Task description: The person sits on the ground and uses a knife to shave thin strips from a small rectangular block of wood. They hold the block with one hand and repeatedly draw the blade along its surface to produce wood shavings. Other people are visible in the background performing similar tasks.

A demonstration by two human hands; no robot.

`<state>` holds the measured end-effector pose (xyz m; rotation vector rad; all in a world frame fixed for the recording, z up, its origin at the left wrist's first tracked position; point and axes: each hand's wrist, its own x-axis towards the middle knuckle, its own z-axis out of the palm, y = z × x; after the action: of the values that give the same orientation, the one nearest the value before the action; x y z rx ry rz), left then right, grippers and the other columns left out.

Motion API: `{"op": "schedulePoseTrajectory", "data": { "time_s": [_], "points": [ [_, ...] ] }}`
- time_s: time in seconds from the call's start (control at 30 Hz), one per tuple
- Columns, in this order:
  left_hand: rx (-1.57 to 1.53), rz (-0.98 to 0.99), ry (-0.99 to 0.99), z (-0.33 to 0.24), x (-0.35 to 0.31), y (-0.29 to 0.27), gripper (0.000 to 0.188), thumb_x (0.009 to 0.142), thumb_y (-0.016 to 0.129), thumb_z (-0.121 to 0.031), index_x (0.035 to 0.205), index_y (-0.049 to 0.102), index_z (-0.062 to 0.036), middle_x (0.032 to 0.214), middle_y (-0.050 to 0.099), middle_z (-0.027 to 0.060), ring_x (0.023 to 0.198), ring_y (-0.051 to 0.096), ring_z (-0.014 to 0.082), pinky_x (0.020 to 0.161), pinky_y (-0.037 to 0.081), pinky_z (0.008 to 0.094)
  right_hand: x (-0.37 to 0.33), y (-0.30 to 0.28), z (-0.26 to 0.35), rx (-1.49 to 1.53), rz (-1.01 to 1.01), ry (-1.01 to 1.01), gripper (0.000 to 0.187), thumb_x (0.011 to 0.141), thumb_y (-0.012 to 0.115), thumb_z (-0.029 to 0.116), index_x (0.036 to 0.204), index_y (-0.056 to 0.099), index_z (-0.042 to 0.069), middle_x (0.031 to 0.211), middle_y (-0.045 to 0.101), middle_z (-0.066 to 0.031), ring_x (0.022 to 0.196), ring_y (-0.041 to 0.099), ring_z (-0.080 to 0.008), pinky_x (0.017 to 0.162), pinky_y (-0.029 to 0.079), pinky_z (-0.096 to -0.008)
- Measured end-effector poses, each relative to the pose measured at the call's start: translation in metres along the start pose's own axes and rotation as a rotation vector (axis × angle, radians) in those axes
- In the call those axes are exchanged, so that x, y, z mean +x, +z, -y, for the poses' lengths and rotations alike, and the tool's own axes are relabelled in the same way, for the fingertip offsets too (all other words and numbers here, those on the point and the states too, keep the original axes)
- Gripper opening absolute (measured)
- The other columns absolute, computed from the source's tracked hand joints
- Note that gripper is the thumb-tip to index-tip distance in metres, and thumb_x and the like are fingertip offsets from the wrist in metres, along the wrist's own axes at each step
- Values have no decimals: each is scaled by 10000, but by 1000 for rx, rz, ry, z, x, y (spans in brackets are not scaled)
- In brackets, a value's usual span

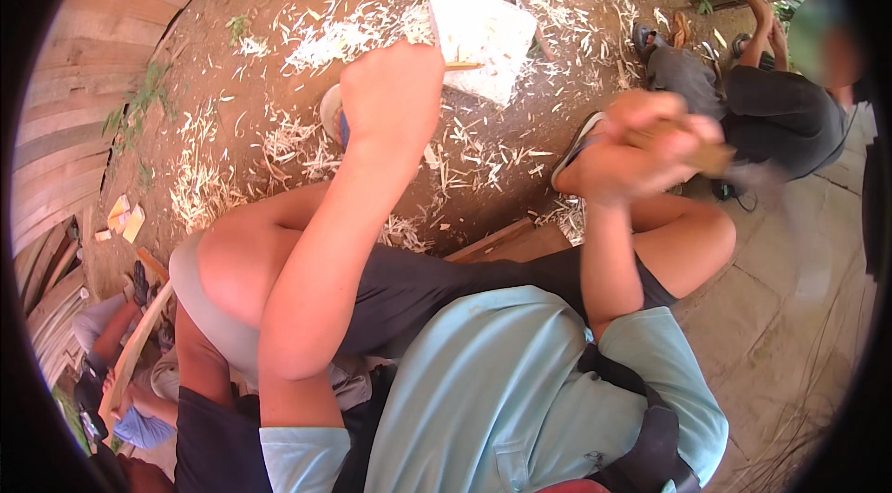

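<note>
My left hand point(394, 95) is closed in a fist at the upper middle. From it a thin yellowish wooden stick point(465, 66) pokes out to the right, over a white block point(492, 24) on the ground. The rest of the stick is hidden inside the fist. My right hand point(641, 151), smeared by motion, is raised on the right above my knee. Its fingers wrap round the brown wooden handle point(712, 157) of a large knife, whose long blade point(806, 237) is a faint blur pointing down to the right. The two hands are well apart.
Pale wood shavings point(209, 177) litter the brown dirt. At right, a person point(785, 112) sits on the ground; at lower left, another holds a long wooden strip point(135, 354). A plank wall point(84, 75) bounds the left. Grey paving point(771, 279) lies at right.
</note>
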<state>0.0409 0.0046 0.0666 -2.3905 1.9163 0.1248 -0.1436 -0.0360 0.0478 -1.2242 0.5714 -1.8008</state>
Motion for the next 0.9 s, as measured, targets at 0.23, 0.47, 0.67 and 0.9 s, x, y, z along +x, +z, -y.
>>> {"op": "schedulePoseTrajectory", "data": {
  "time_s": [0.23, 0.47, 0.67, 0.9],
  "points": [
    [15, 23, -41, 1, 4, -3, 87, 732, 610, -35, 752, 690, -61, 749, 679, 119, 737, 688, 269, 603, 550, 364, -59, -64, -100, -970, 489, 958, 286, 964, 431, 289, 908, 537, 30, 681, 526, -77, 631, 529, -178, 606, 438, -354],
    [32, 40, -38, 0, 7, -4, 76, 745, 631, -105, 761, 684, -53, 743, 671, 125, 723, 680, 282, 598, 541, 385, 10, -12, -21, -337, 17, 183, 278, 962, 470, 298, 1015, 507, 28, 656, 504, -29, 542, 458, -89, 494, 375, -227],
    [27, 27, -40, -5, 10, -12, 94, 725, 610, -35, 760, 693, -59, 763, 683, 121, 729, 688, 274, 597, 549, 376, -91, -77, -95, -1073, 710, 1001, 353, 848, 585, 273, 983, 608, -53, 892, 645, -222, 778, 629, -344, 760, 485, -415],
    [37, 64, -59, -1, 9, -5, 90, 732, 613, -41, 775, 692, -57, 766, 681, 122, 728, 688, 273, 605, 549, 366, 10, -4, 5, -253, -87, 176, 201, 930, 534, 255, 959, 493, 61, 669, 468, 20, 536, 406, -53, 494, 373, -213]
  ]
}}
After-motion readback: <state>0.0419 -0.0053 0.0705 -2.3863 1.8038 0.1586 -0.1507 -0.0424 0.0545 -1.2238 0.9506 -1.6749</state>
